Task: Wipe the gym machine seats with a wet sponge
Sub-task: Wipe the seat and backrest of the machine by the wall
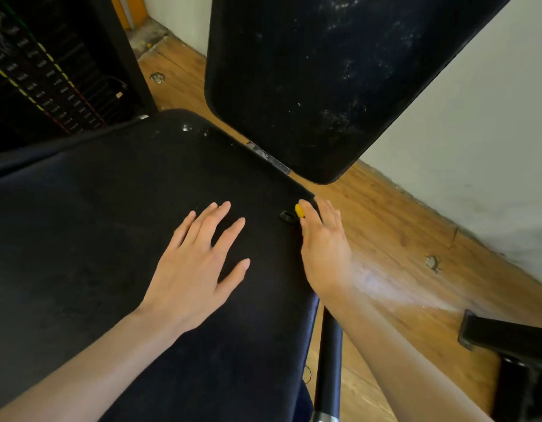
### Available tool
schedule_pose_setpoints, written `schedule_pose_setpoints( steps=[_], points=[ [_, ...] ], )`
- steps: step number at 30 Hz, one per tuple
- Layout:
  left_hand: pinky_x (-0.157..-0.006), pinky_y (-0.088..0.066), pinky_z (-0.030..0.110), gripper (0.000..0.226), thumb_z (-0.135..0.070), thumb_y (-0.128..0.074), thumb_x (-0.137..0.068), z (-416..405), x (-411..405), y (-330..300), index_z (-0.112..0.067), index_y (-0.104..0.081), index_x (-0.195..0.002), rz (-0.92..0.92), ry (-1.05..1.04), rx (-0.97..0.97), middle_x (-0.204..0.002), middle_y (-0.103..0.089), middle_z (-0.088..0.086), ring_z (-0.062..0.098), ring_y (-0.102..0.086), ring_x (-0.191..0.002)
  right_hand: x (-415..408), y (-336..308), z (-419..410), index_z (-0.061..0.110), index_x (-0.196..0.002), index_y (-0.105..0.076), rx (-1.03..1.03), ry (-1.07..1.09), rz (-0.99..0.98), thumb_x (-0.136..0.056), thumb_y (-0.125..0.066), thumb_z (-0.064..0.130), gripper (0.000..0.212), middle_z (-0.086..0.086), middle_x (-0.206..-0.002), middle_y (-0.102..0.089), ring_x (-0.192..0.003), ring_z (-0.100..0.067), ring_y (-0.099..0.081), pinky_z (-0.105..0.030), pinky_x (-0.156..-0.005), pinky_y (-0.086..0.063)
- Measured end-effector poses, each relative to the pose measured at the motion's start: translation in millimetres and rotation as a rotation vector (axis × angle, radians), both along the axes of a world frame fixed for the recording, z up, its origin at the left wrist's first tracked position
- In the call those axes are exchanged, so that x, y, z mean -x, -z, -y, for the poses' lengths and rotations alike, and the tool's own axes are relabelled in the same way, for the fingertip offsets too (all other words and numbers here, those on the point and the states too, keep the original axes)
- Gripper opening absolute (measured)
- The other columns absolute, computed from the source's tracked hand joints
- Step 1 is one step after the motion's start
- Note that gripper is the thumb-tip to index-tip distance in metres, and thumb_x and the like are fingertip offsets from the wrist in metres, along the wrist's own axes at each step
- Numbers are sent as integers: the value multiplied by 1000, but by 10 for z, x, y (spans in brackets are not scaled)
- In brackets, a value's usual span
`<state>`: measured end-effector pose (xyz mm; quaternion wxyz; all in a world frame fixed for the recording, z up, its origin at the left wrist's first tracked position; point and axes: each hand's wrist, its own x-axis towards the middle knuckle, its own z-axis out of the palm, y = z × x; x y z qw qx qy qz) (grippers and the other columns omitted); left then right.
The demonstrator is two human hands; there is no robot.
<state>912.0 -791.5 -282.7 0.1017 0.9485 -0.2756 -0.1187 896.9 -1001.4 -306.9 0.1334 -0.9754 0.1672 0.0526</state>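
Seat [117,239], centre frame: left hand [193,266] flat, grip released. Right hand [323,242] at seat's right edge, fingers straight, touching small yellow piece [299,210]; sponge not identifiable. Backrest [309,80] above, dusty. Risk: bare-hand wiping merely smears grime.

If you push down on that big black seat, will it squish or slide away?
The black seat looks padded, so it would probably squish a little under the flat left hand. It seems fixed to a metal frame, so it likely won't slide. Its smooth cover may feel slippery if wet.
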Motion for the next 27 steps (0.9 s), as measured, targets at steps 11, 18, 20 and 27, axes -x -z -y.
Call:
schedule_pose_setpoints(
  steps=[11,18,20,27],
  points=[
    [-121,-24,38,58,-36,-21,-100,498,182,106,-18,-34,-154,-57,64,34,-162,-27,5,19,-24,-150,77,21,47,22,-144,-43,-30,-105,48,-98,-51,15,47,-7,-154,-34,-147,-23,-19,-37,-119,-10],
    [-118,-24,38,54,-32,-34,-102,504,198,91,-17,-34,-154,-52,54,-2,-162,-29,6,20,-26,-149,905,-165,-199,25,-138,-50,-141,-117,81,-86,-67,15,56,-2,-150,-41,-145,-19,-24,-39,-113,-32],
    [-118,-24,38,57,-37,-28,-101,515,182,96,-17,-34,-153,-54,62,-15,-161,-29,5,20,-27,-149,638,-23,-5,24,-138,-50,-115,-142,115,-91,-62,16,50,-4,-150,-41,-144,-20,-24,-38,-113,-28],
    [-116,-30,42,59,-39,-28,-99,520,182,68,-15,-39,-151,-64,72,-22,-159,-33,7,22,-31,-147,674,-89,-85,27,-146,-39,-278,52,161,-97,-52,11,53,2,-157,-28,-148,-12,-10,-36,-118,-20]
  ],
)
